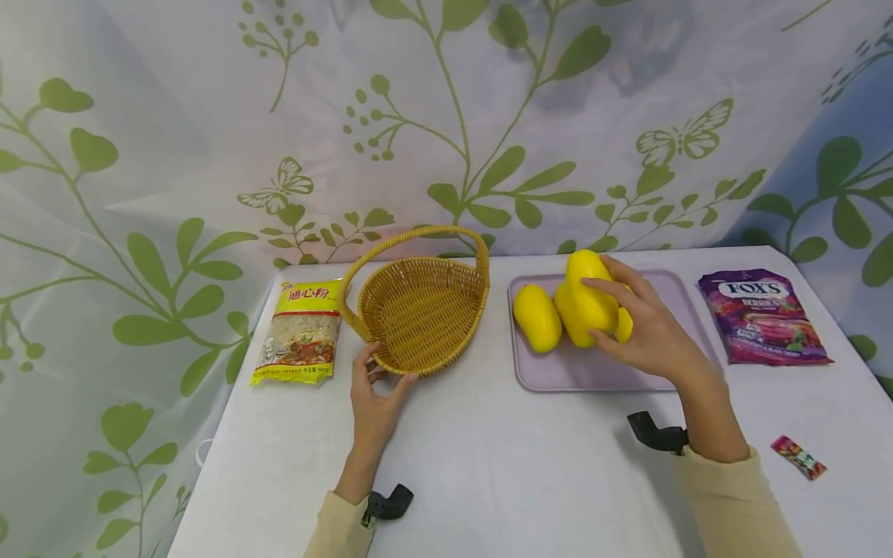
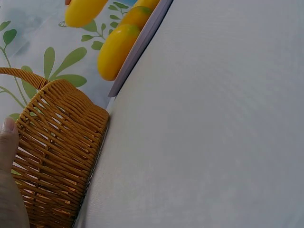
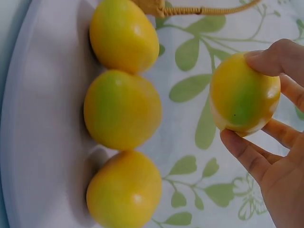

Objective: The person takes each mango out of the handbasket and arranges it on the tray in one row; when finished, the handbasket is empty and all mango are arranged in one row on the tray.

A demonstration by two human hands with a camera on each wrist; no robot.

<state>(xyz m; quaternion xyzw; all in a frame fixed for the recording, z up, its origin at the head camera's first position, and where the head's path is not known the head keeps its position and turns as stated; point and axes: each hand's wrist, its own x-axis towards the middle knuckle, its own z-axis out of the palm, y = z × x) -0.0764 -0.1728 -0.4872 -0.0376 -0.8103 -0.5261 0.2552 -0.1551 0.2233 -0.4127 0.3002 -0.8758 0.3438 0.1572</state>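
Note:
My left hand (image 1: 375,407) holds the near rim of a woven wicker basket (image 1: 422,318) with a tall arched handle. The left wrist view shows the thumb (image 2: 7,147) against the basket's side. In my right hand (image 1: 652,333) is a yellow mango (image 3: 244,92), pinched between thumb and fingers and raised above the lilac tray (image 1: 593,380). Three more mangoes sit in a row on that tray, the left one (image 1: 537,318) in plain sight. The held mango partly hides the others in the head view; the right wrist view shows a green patch on it.
Left of the basket lies a yellow-and-clear pasta bag (image 1: 300,333). A purple Fox's candy bag (image 1: 763,318) is right of the tray, with a small red wrapped sweet (image 1: 798,457) nearer the front. A leaf-patterned curtain (image 1: 418,116) hangs behind the white table (image 1: 523,465).

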